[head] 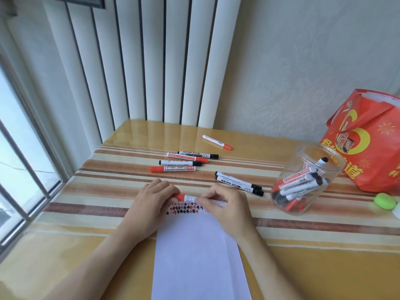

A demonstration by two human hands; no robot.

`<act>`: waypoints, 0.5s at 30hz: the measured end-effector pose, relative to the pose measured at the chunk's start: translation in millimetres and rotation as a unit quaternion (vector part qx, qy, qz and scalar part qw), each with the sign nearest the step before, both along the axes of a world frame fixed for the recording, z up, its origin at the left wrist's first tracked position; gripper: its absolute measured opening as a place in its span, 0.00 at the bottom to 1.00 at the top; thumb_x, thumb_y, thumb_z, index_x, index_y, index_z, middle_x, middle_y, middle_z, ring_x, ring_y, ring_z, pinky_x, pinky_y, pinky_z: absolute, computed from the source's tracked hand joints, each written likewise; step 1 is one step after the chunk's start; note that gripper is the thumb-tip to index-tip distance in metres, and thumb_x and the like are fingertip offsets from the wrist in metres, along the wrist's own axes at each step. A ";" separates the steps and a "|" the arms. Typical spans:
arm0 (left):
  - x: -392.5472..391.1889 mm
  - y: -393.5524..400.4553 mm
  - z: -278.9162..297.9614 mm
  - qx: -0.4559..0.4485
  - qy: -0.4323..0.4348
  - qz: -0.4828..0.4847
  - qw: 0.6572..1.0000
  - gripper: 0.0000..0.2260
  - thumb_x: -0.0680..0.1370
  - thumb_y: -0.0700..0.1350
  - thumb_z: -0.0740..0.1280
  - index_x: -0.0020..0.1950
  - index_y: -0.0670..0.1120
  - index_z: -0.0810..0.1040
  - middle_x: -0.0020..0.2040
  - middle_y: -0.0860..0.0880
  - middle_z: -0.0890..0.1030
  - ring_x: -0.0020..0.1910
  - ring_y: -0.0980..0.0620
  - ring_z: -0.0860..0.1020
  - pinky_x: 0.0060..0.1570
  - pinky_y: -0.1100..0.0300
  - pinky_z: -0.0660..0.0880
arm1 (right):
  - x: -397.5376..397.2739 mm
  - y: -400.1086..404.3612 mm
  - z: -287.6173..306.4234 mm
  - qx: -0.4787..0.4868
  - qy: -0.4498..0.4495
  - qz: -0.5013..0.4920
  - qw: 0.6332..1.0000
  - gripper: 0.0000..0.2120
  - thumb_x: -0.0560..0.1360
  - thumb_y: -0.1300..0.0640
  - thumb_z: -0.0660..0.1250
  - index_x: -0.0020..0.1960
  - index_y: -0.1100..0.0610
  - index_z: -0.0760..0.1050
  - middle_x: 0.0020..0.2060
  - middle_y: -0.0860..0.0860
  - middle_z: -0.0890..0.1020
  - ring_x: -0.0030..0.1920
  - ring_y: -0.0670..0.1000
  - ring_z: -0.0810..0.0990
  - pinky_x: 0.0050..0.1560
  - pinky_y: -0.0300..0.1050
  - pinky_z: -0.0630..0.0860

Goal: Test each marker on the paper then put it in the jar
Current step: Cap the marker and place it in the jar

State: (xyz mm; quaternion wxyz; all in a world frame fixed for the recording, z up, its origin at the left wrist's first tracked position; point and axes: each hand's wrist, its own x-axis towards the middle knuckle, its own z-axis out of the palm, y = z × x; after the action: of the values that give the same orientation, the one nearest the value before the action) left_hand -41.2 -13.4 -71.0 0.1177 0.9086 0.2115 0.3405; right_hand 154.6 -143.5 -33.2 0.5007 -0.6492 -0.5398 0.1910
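Both your hands are on one red marker (187, 198), held level just above the top edge of the paper (200, 256). Your left hand (151, 204) grips the red cap end, fingers curled around it. Your right hand (225, 207) pinches the white barrel end, fingers bent over it. Can't tell whether the cap is seated or pulled apart; your fingers cover the joint.

The paper lies on the table (86, 245) straight ahead of you, long side running toward 12 o'clock. Rows of red and black test marks (184, 208) sit along its top edge, directly under the marker and between your hands.

The jar (307, 180) is at about 2 o'clock from your hands, clear plastic, tilted toward you with its mouth facing away. It holds a pile of red and black markers already.

Loose markers on the table:
- cluster of four (186, 162) at 12 o'clock from your hands, red and black caps, roughly parallel
- two black-capped markers (239, 182) at 1 o'clock, side by side and touching, between your right hand and the jar
- single red-capped marker (217, 142) farther out at 12 to 1 o'clock, well apart from the rest

Red bag (368, 137) stands behind the jar at 2 o'clock. Green oval object (386, 200) sits at 3 o'clock near the table's right edge.
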 end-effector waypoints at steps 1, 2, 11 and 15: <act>0.1 -0.8 0.0 0.010 0.006 0.005 1.000 0.12 0.85 0.53 0.57 0.52 0.50 0.77 0.44 0.58 0.74 0.43 0.52 0.70 0.42 0.51 0.72 | 2.4 1.0 -4.8 0.010 -0.105 0.004 0.994 0.09 0.75 0.47 0.75 0.43 0.52 0.81 0.37 0.45 0.84 0.40 0.48 0.82 0.44 0.51 0.80; 0.3 -2.0 0.5 0.018 0.013 0.007 1.000 0.11 0.85 0.53 0.58 0.51 0.50 0.77 0.43 0.58 0.73 0.43 0.52 0.70 0.42 0.53 0.71 | 2.2 1.7 -7.8 0.019 -0.198 0.007 0.980 0.09 0.77 0.45 0.72 0.46 0.50 0.81 0.40 0.43 0.84 0.43 0.47 0.82 0.46 0.49 0.79; -5.2 -11.7 8.0 0.048 0.039 0.012 0.998 0.07 0.78 0.44 0.61 0.49 0.54 0.78 0.39 0.59 0.72 0.42 0.53 0.69 0.43 0.57 0.67 | -27.6 6.3 -9.9 -0.073 -0.353 0.039 0.932 0.26 0.79 0.34 0.45 0.55 0.49 0.75 0.49 0.45 0.82 0.48 0.54 0.80 0.44 0.52 0.77; -6.4 -13.7 8.7 0.038 0.021 0.017 0.999 0.09 0.77 0.39 0.64 0.49 0.54 0.77 0.40 0.59 0.72 0.43 0.54 0.68 0.43 0.57 0.66 | -32.1 4.3 -3.9 -0.052 -0.356 0.055 0.931 0.26 0.80 0.36 0.45 0.55 0.50 0.74 0.47 0.47 0.84 0.46 0.57 0.81 0.39 0.52 0.73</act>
State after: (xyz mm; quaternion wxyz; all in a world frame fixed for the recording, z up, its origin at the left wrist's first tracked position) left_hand -47.6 -27.1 -62.2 0.0730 0.9154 0.2163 0.3315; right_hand 122.5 -139.3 -37.1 0.2299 -0.6692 -0.7066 0.0026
